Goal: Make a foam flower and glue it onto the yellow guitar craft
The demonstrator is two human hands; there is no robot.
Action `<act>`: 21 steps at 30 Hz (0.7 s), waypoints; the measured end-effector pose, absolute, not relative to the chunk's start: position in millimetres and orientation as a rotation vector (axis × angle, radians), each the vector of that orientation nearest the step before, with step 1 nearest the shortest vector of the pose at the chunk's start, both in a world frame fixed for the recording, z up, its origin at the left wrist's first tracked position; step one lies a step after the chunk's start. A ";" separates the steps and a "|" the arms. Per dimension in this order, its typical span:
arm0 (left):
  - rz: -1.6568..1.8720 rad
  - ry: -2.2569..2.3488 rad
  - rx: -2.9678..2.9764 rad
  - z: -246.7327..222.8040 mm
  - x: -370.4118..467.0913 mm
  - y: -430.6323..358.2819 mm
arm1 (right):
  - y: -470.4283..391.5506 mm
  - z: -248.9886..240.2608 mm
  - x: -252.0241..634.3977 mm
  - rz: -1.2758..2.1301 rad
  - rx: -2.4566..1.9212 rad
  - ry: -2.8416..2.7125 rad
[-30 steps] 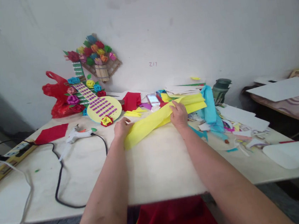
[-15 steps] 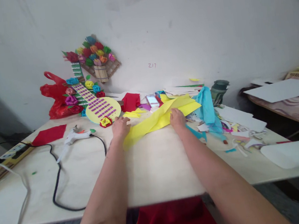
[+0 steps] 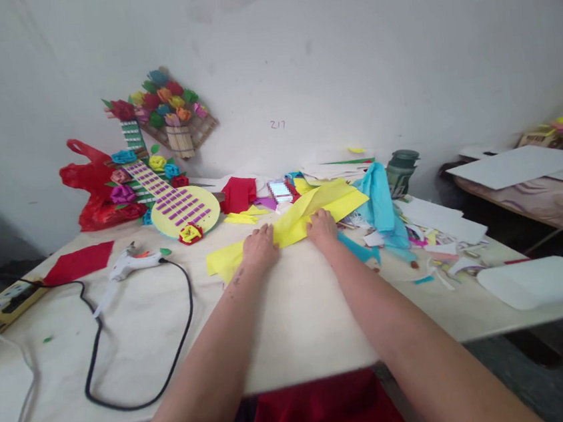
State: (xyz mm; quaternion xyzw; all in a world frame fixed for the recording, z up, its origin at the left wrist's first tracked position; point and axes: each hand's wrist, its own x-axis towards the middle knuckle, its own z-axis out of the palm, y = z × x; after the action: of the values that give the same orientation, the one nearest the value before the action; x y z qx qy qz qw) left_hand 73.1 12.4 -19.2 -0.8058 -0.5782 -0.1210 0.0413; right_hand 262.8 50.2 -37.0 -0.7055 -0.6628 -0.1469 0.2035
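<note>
A long folded strip of yellow crepe paper (image 3: 292, 226) lies slantwise across the middle of the table. My left hand (image 3: 261, 247) is on its lower left part, fingers bent and closed on the paper. Further right, my right hand (image 3: 321, 228) grips the strip's near edge, its fingertips partly hidden. Just beyond the strip are smaller yellow paper pieces (image 3: 246, 216) and a phone (image 3: 280, 191). Blue crepe paper (image 3: 377, 197) is bunched to the right of my right hand.
At left lie a glue gun (image 3: 133, 263) with a black cord, a red paper sheet (image 3: 79, 262) and a power strip (image 3: 7, 307). A flower-decorated guitar craft (image 3: 185, 211) leans near the wall. Scraps, white sheets (image 3: 443, 219) and a green bottle (image 3: 403, 173) stand at right.
My left hand has moved right, from beside the strip's left end onto the strip. That end now lies flatter on the table. My right hand still holds the near edge. The view has shifted slightly.
</note>
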 end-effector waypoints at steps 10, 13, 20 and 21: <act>-0.359 -1.790 -2.469 -22.5 68.5 16.9 | 52.2 -38.6 256.9 -0.271 -2.087 -1.919; -0.384 -1.782 -2.471 -21.5 67.8 16.3 | 52.9 -38.5 256.0 -0.211 -2.121 -1.933; -0.346 -1.606 -2.474 -25.5 67.9 20.4 | 57.6 -41.9 256.2 -0.187 -2.156 -1.953; -0.331 -1.601 -2.472 -26.2 67.8 20.7 | 57.9 -42.3 256.2 -0.185 -2.156 -1.954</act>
State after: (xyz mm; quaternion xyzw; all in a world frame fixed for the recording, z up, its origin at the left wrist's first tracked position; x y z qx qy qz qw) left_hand 67.8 20.7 -26.2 -0.8309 -0.5380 -0.1113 0.0888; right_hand 256.2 57.9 -42.3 -0.7348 -0.6659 -0.0630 0.1129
